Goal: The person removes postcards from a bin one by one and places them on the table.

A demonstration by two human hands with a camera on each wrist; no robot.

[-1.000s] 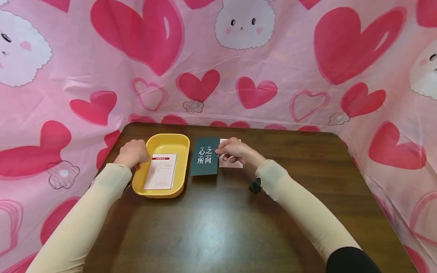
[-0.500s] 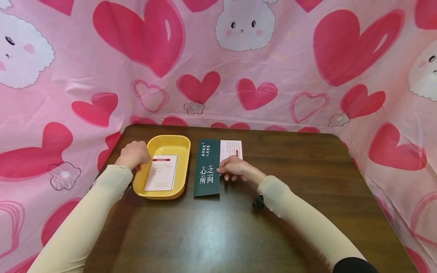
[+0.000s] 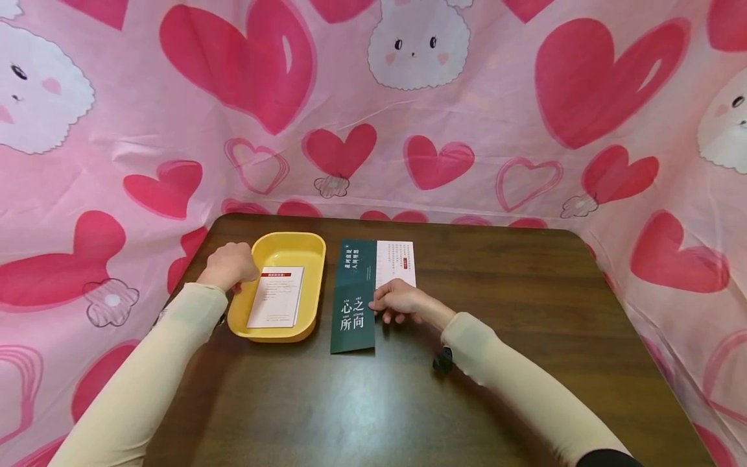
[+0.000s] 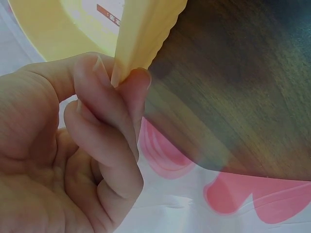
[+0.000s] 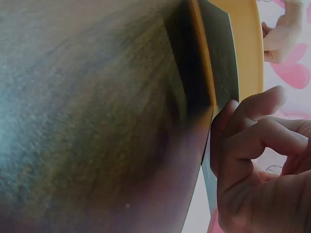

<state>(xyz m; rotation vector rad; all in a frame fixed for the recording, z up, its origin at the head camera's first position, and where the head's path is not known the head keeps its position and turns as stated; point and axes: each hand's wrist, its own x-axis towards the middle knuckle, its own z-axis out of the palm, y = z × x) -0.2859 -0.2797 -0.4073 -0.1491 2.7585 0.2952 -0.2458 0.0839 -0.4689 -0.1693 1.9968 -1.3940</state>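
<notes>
My left hand (image 3: 227,264) pinches the left rim of a yellow plastic tray (image 3: 288,244); in the left wrist view, thumb and fingers meet on the tray's rim (image 4: 146,36). Inside the tray lies a white printed card (image 3: 275,305) with a red heading. My right hand (image 3: 401,299) pinches the right edge of a dark green card (image 3: 353,337) with white characters, which appears dark (image 5: 223,58) in the right wrist view. Beyond it lie a second green printed panel (image 3: 353,256) and a white printed panel (image 3: 397,254), side by side. Whether these two are joined cannot be told.
Everything stands on a dark wooden table (image 3: 513,292) with rounded corners. A pink curtain (image 3: 496,97) with hearts and white animal faces hangs behind and at both sides. A small black device (image 3: 442,360) sits at my right wrist.
My right hand has brought the green card toward me, uncovering the second green panel and the print on the white one. My left hand stays on the tray's rim.
</notes>
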